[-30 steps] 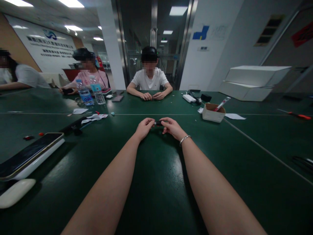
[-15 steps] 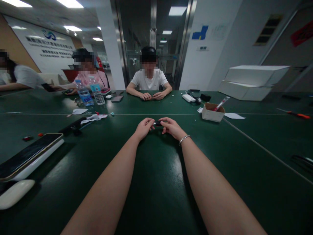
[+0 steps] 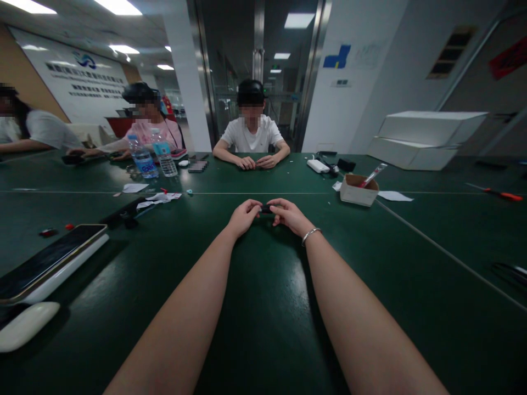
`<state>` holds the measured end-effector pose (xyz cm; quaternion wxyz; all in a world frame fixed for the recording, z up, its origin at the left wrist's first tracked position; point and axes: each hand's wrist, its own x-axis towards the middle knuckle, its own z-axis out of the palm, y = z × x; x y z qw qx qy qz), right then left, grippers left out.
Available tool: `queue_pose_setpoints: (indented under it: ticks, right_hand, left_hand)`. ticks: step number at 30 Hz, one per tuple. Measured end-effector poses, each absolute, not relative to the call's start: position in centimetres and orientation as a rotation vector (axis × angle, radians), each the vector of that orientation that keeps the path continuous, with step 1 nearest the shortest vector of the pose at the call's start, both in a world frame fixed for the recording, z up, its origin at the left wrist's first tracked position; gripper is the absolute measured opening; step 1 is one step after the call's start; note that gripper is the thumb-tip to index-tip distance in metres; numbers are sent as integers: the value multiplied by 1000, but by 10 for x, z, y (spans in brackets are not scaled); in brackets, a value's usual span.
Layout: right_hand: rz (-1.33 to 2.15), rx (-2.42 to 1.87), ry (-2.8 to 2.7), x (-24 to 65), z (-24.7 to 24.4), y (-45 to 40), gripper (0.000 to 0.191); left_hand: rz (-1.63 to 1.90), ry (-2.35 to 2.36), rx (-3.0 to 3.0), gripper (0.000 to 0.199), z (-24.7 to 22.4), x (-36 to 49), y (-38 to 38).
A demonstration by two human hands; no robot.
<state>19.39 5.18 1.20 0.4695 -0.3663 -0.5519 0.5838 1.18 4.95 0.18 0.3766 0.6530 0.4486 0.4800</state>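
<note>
Btwn hands (image 3: 265,214): blk obj (image 3: 265,209).

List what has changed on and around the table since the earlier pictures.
The hand of the person in pink has lowered a flat dark object toward the tabletop since the last picture. The left hand and right hand stayed put, fingers on the small dark piece; the open box stayed too.

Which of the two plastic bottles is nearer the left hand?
The right bottle, with the pale cap; the other bottle, farther from the left hand, has a blue cap.
</note>
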Motion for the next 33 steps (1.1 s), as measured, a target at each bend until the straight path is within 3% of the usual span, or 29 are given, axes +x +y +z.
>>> queue_pose_setpoints:
  ticks: [19, 23, 27, 33]
  right_hand:
    - [1425, -911, -1360, 193, 13, 51, 14]
    - [1420, -906, -1380, 193, 13, 51, 16]
    - [1419, -913, -1385, 193, 15, 51, 17]
    - [1418, -917, -1383, 193, 14, 51, 15]
  left_hand:
    - [1205, 1134, 1671, 31, -3, 10, 55]
    - [1229, 1138, 1712, 23, -2, 10, 53]
    - [1208, 1157, 1685, 30, -2, 10, 52]
    - [1211, 1152, 1651, 25, -2, 10, 54]
